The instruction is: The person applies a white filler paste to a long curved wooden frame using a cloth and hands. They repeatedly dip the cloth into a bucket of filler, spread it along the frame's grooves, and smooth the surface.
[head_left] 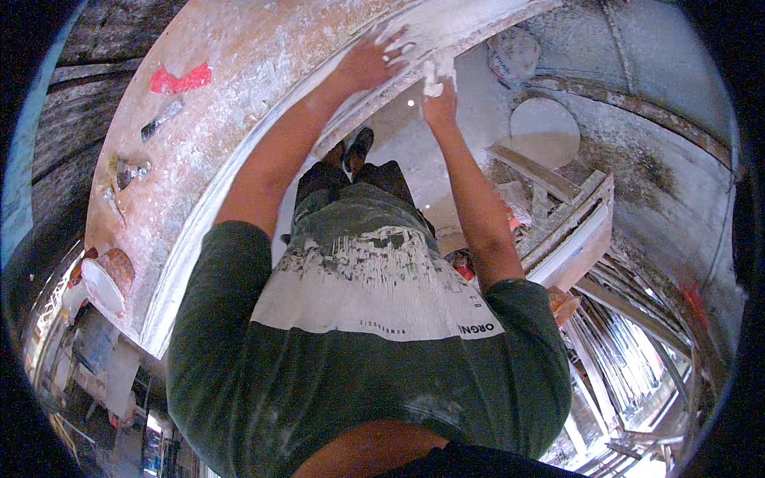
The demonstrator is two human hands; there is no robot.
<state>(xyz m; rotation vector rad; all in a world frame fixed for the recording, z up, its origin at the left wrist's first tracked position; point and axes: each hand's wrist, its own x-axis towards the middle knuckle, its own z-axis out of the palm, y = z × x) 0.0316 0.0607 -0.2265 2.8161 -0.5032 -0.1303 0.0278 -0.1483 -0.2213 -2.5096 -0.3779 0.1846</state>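
My left hand (374,62) lies on a long curved strip coated in white plaster (267,131), along the edge of a large worktable (231,40). Its fingers are spread and smeared with wet white paste. Just past the table's edge, my right hand (441,103) is raised beside the strip, nearest to its outer side. Thick white paste covers its fingers, which look curled together; what they hold, if anything, is hidden by the paste.
On the table lie a red piece (180,79), a scraper-like tool (162,119) and a tipped round container (110,283). To the right are a white bag (512,56), a pale round disc (546,131) and a wooden frame (570,231) among loose planks.
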